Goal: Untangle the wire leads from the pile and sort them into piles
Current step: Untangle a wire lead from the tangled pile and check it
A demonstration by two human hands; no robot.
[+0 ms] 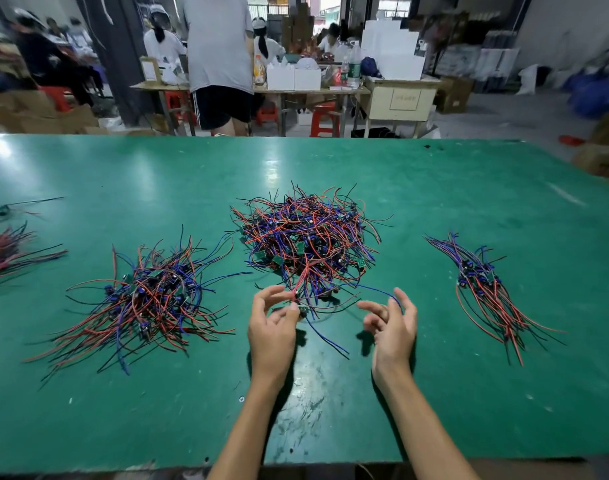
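On the green table (434,188) in front of me sit heaps of red, blue and black wire leads with tiny green boards on them. I looked for words first: a cream box (402,100) on the far tables has a label on its front, but the writing is too blurry for me to read, and I cannot read any other label or brand. My left hand (272,327) is just below the big tangled pile (306,237) in the middle of the table. Its thumb and fingers are curled and pinch a small part at the near edge of that pile, where red and blue wires come out. My right hand (393,323) is near it, a little to the right, with its fingers loosely bent and spread. A thin blue wire (376,291) runs from the pile to those fingers and touches them, but I cannot tell if they really grip it. A loose messy pile (147,296) lies to the left of my hands. A neat pile (486,289) with wires all lined up lies well to the right. More wires (5,251) lie at the far left edge. Behind the table, people (220,57) stand and sit at other tables with white boxes (292,77) and red stools (325,123).
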